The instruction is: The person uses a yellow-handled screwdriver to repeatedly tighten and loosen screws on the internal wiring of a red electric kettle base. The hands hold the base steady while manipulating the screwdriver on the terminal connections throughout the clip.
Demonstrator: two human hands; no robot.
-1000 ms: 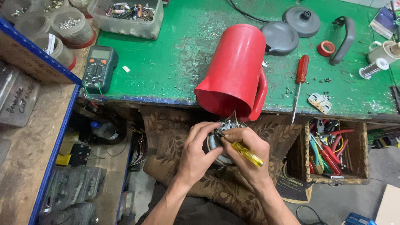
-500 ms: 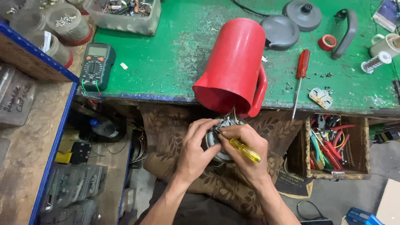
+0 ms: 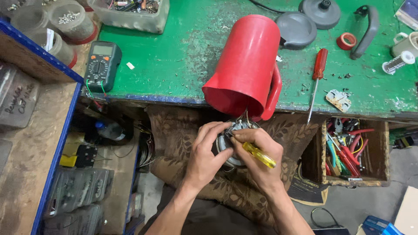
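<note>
Little has shifted since the earlier frames: both hands remain over the lap on the same round part, and the red jug has only drifted slightly in view as the head moved. The right hand (image 3: 257,150) is closed around a yellow-handled screwdriver (image 3: 258,155), its handle poking out toward the wrist and its tip hidden somewhere on the metal base plate (image 3: 235,130). The left hand (image 3: 208,152) cups that plate from the other side, fingers curled over its rim — a steadying grip, it seems, so the part does not turn under the tool. Thin wires run up from the plate into the open bottom of the red kettle body (image 3: 246,67), which lies tipped on its side at the edge of the green tabletop (image 3: 174,56), overhanging it, apparently so the short wires can reach the lap.

A patterned brown cloth (image 3: 174,139) covers the knees beneath the work. Farther out on the tabletop lie a red-handled screwdriver (image 3: 317,78), a grey lid (image 3: 297,29), a roll of red tape (image 3: 347,41), a dark curved handle (image 3: 368,30) and a small white bracket (image 3: 338,100). To the left sits a multimeter (image 3: 102,65) near the edge, with clear jars of screws (image 3: 72,19) behind it. On the right, below the tabletop, a wooden box (image 3: 320,169) holds pliers and cutters — within easy reach.
</note>
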